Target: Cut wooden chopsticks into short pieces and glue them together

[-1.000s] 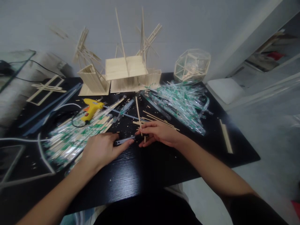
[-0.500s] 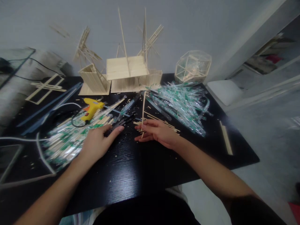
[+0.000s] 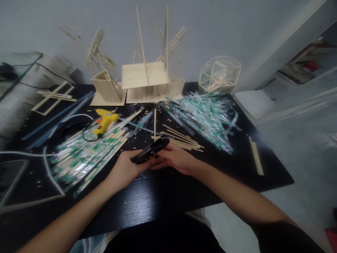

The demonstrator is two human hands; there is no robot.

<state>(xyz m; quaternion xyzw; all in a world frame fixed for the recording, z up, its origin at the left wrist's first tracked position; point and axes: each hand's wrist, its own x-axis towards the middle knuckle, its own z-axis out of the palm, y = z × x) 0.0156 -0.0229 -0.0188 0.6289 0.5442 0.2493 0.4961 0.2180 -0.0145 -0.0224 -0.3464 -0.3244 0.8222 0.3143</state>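
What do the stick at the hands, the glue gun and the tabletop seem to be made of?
The stick: seemingly wood or bamboo, pale and matte. The glue gun: probably plastic, smooth, bright yellow. The tabletop: wood or wood-look laminate, black and semi-gloss, with fine grain lines in the reflection.

Dim, soft overall; pale glare streaks the glossy black tabletop (image 3: 139,202).

A plain grey wall (image 3: 195,35) rises behind the black table (image 3: 184,189), with a white stool (image 3: 255,102) beside it.
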